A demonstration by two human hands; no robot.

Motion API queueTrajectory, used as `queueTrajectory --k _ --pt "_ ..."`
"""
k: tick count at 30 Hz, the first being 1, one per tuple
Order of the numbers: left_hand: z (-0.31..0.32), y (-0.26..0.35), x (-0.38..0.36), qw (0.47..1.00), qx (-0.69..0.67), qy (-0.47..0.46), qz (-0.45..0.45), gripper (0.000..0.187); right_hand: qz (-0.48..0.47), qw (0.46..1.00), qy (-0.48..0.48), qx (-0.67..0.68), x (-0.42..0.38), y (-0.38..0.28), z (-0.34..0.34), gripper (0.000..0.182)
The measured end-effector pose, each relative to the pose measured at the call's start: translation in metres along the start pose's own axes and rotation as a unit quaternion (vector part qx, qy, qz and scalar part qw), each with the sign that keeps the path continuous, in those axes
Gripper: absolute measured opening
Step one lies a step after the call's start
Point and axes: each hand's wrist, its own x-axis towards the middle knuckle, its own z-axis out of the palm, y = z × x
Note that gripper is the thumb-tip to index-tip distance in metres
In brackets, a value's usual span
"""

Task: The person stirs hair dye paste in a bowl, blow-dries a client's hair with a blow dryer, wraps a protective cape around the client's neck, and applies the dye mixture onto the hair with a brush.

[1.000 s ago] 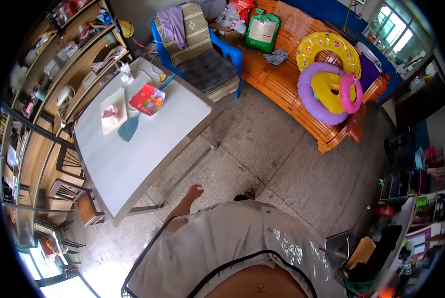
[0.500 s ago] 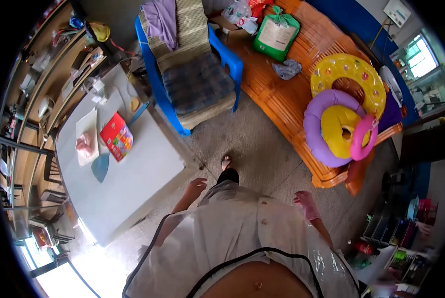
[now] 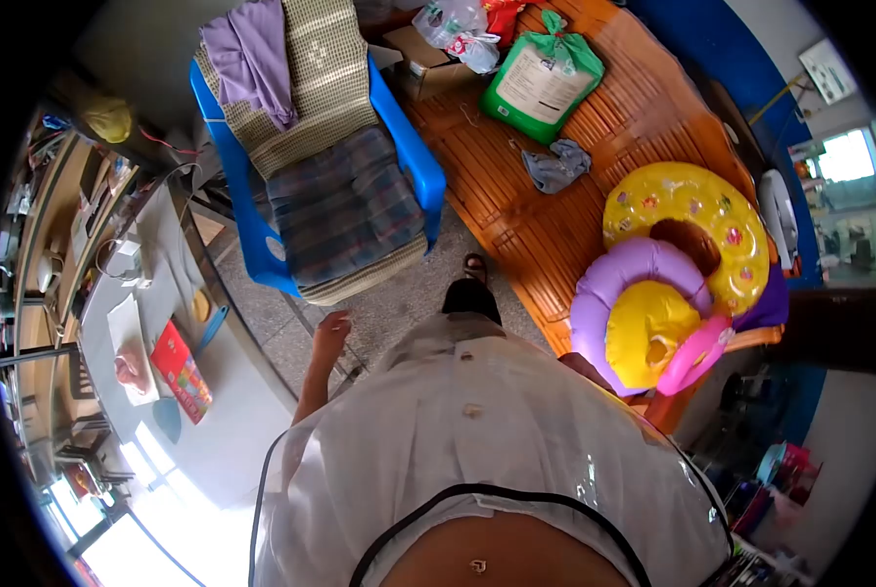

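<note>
My left hand hangs beside my body with its fingers loosely apart and nothing in them. It is over the floor, between the white table and my foot. Nearest beyond it stands a blue plastic armchair with a woven cover, a dark plaid cushion and a purple cloth over its back. My right hand is not visible; the clear apron and my body cover that side.
A wooden bench holds a green bag, a grey cloth, a yellow swim ring and a purple inflatable ring. On the table lie a red packet and a blue knife. Shelves line the left.
My view has moved forward, closer to the chair and bench, and the table now sits farther left. My right hand, pink and seen before near the bench, has gone out of view.
</note>
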Motion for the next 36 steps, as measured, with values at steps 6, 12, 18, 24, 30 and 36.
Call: queueTrajectory --k 6,12,18,24,30,36 --pt "0.065 -0.024 0.011 0.976 -0.029 0.079 -0.2 0.032 -0.105 0.989 -0.1 -0.039 0.137 -0.093 -0.159 0.016" --pt "0.128 0.049 0.021 0.963 -0.108 0.075 -0.237 0.032 -0.181 0.979 -0.008 -0.092 0.23 -0.304 -0.254 0.015" --pt "0.127 0.081 0.046 0.945 -0.115 0.173 -0.251 0.032 -0.216 0.969 -0.009 -0.116 0.221 -0.488 -0.201 0.02" --pt "0.117 0.027 0.036 0.909 -0.167 0.245 -0.292 0.034 -0.299 0.912 -0.178 -0.219 0.216 -0.564 -0.102 0.018" --pt "0.113 0.016 0.003 0.782 -0.36 0.346 -0.375 0.036 -0.333 0.893 -0.218 -0.208 0.219 -0.688 -0.068 0.016" --pt "0.083 0.005 0.001 0.76 -0.364 0.441 -0.308 0.03 -0.386 0.896 -0.219 -0.015 0.203 -0.888 -0.042 0.03"
